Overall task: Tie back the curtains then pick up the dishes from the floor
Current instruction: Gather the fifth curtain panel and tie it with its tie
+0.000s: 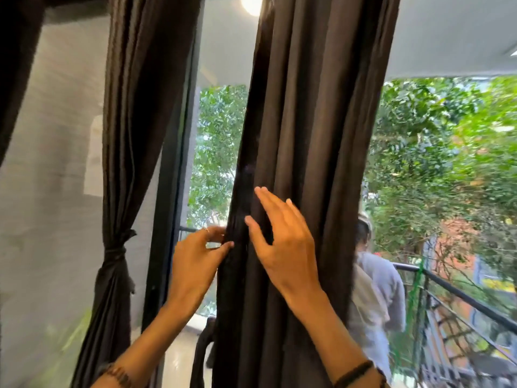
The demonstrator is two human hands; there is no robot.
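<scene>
Curtain [302, 135] hangs vertical; left hand [193, 256] pinches edge, right hand [282, 242] flat.

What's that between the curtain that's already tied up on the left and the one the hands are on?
In the head view, a dark door frame stands between the tied curtain and the loose curtain, then a strip of glass showing green trees.

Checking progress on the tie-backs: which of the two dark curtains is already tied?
The left curtain, knotted at its middle by the wall. The centre curtain, under both hands, hangs loose.
</scene>
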